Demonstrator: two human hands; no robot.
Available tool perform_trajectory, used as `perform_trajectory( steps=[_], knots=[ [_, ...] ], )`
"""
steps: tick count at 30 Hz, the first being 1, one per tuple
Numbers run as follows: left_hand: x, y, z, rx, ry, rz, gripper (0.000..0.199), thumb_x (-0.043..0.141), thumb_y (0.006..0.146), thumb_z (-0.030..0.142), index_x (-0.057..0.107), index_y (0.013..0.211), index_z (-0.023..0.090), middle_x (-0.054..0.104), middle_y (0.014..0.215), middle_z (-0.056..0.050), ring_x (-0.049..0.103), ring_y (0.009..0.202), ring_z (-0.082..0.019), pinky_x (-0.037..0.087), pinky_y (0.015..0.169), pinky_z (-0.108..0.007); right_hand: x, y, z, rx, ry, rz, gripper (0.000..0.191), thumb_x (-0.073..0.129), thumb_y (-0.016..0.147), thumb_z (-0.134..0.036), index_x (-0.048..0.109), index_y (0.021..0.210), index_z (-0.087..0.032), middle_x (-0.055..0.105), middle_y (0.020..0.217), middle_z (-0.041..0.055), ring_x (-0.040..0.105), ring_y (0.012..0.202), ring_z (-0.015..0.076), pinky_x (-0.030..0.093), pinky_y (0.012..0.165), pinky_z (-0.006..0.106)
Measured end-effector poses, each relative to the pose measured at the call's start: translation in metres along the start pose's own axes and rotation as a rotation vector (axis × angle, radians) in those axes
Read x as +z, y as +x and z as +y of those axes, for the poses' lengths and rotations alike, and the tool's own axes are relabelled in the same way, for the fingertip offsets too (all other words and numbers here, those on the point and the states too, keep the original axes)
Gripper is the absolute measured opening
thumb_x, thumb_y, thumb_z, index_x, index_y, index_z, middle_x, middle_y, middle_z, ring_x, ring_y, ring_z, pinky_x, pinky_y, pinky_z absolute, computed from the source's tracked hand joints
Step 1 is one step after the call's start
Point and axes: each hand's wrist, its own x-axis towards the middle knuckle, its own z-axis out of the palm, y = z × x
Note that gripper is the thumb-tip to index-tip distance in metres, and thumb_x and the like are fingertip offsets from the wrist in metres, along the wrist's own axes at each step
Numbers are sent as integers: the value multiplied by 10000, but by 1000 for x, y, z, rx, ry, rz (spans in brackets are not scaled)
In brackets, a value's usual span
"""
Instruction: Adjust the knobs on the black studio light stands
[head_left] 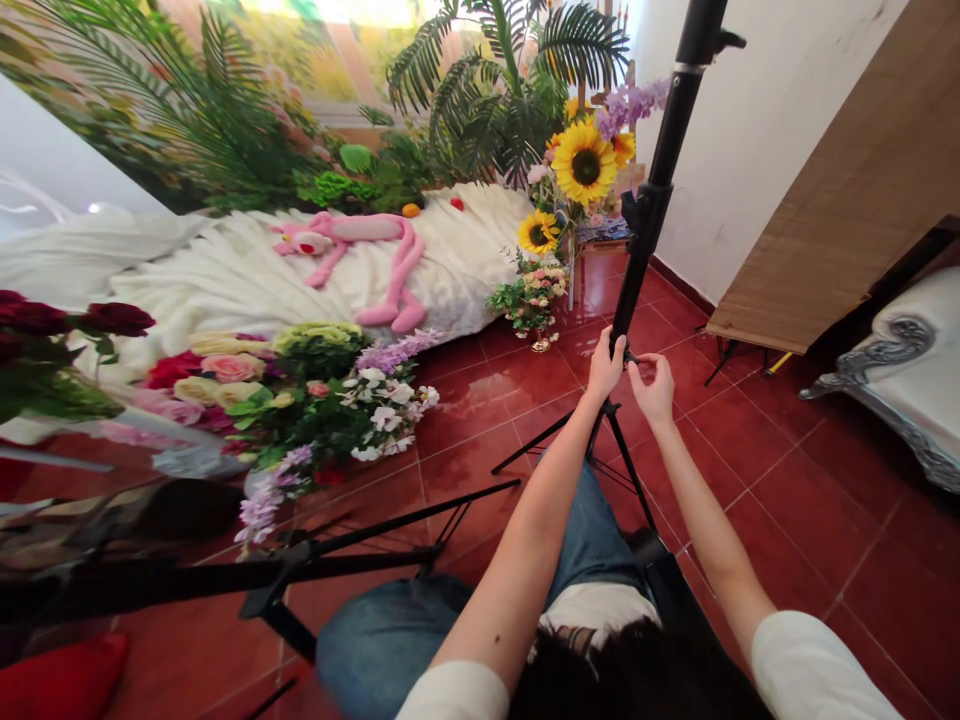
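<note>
A tall black light stand (651,215) rises in front of me, leaning to the right in the view, its legs spread on the floor. My left hand (606,368) is wrapped round its lower pole. Just to the right, my right hand (651,388) pinches a small dark knob (631,357) on the side of the stand; the fingers partly cover it. Another black stand (360,530) lies across the lower left, beside my knee, its legs pointing right.
Red tiles (480,400) cover the floor. Artificial flowers (315,400) crowd the left, and sunflowers (585,165) stand behind the pole. A pink plush toy (367,245) lies on a white fur cover (202,275). A brown backdrop (817,190) and white sofa (911,360) are at right.
</note>
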Motion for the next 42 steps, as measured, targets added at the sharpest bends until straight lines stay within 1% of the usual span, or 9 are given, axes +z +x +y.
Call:
perform_trajectory(
  steps=[2, 4, 11, 17, 22, 27, 36, 39, 42],
  knots=[
    [0, 0, 0, 16, 22, -3, 440, 445, 979, 499, 510, 1318, 225, 677, 904, -20, 621, 752, -119, 486, 778, -240, -6, -4, -2, -211, -194, -3, 206, 633, 845, -363, 615, 978, -207, 677, 1021, 92, 600, 963, 232, 489, 911, 395],
    [0, 0, 0, 23, 41, -5, 448, 428, 985, 505, 501, 1324, 221, 680, 917, -25, 627, 771, -123, 491, 787, -247, -8, -6, -2, -323, -288, -20, 163, 607, 874, -302, 633, 1002, -204, 690, 1029, 88, 595, 1002, 242, 464, 947, 409],
    [-1, 0, 0, 11, 60, -10, 469, 419, 981, 537, 505, 1323, 228, 691, 943, -34, 640, 780, -131, 503, 802, -265, 3, -6, 6, -347, -370, 55, 147, 577, 935, -315, 664, 979, -204, 691, 979, 85, 591, 943, 237, 460, 900, 393],
    [-1, 1, -3, 23, 53, -6, 462, 428, 979, 532, 508, 1323, 233, 689, 998, -44, 650, 835, -140, 501, 834, -274, 14, -2, 8, -237, -303, 96, 156, 609, 903, -340, 636, 840, -200, 598, 843, 36, 534, 685, 161, 465, 688, 300],
    [-2, 0, -1, 29, 46, -15, 448, 437, 981, 511, 509, 1323, 231, 687, 969, -38, 644, 831, -139, 503, 834, -274, 16, 1, 2, -151, -265, 132, 146, 650, 851, -303, 619, 754, -199, 570, 763, 9, 469, 577, 128, 448, 638, 284],
    [-3, 0, 3, 10, 22, -31, 459, 436, 976, 527, 503, 1314, 223, 677, 969, -37, 636, 816, -133, 502, 833, -271, 11, 3, -5, -78, -211, 141, 217, 724, 789, -385, 631, 711, -205, 642, 732, 22, 549, 601, 151, 453, 633, 291],
    [-5, 1, 3, -2, -14, -51, 458, 459, 971, 525, 495, 1298, 207, 663, 986, -42, 625, 860, -134, 507, 847, -274, 12, 16, -4, 277, 201, 95, 413, 840, 562, -524, 594, 609, -196, 731, 700, 60, 672, 676, 200, 531, 676, 314],
    [-5, 2, 2, 0, -26, -57, 438, 466, 972, 517, 500, 1284, 212, 659, 989, -40, 623, 858, -129, 515, 834, -267, 12, 18, -1, 309, 223, 94, 422, 863, 523, -512, 609, 609, -185, 739, 715, 59, 677, 684, 200, 542, 705, 328],
    [-5, 1, 1, 8, -40, -53, 415, 466, 976, 501, 496, 1281, 221, 653, 1022, -39, 620, 868, -119, 521, 820, -254, 11, 13, -6, 287, 162, 124, 396, 840, 583, -518, 663, 663, -173, 748, 731, 71, 683, 688, 207, 548, 700, 335]
  ],
)
